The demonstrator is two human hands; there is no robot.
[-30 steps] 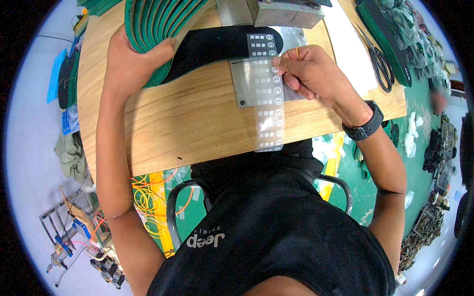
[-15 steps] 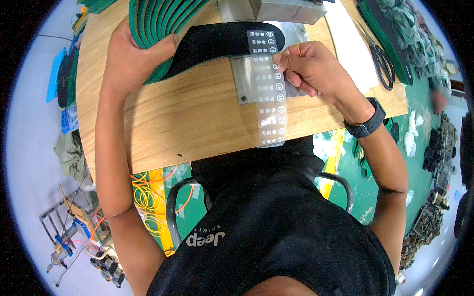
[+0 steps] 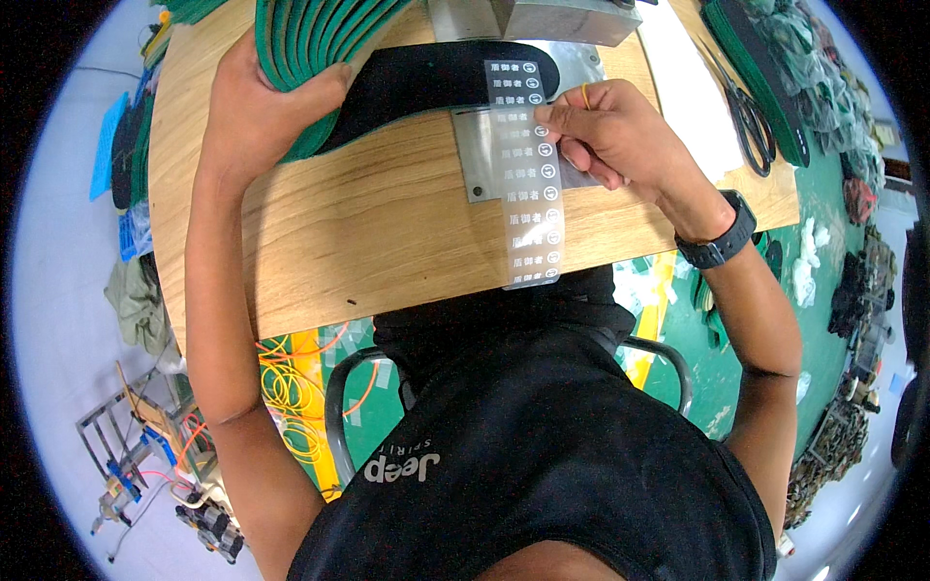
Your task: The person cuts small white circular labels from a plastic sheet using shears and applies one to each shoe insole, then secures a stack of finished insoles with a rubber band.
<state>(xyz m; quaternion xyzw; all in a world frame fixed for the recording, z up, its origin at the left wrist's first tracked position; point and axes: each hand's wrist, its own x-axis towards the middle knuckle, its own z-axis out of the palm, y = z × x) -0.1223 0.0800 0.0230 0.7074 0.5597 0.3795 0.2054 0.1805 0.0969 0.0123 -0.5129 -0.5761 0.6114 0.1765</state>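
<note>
My left hand [image 3: 257,102] grips the lower edge of a fanned stack of green insoles [image 3: 310,39] at the far left of the wooden table [image 3: 368,232]. My right hand [image 3: 605,131] pinches a long clear strip of white printed labels [image 3: 528,179] near its top end. The strip lies across a black insole [image 3: 426,82] and a grey metal plate [image 3: 480,160], and its lower end hangs past the table's near edge. A black watch [image 3: 717,237] is on my right wrist.
A grey metal machine block [image 3: 557,19] stands at the table's far edge. Black scissors [image 3: 751,121] lie at the right beside more green insoles [image 3: 756,58]. Below the table are a metal chair frame [image 3: 339,426], orange and yellow cables [image 3: 291,387] and dark parts [image 3: 852,290] on a green floor.
The label strip and my right hand have shifted slightly toward the black insole and machine. My left hand stays on the green stack.
</note>
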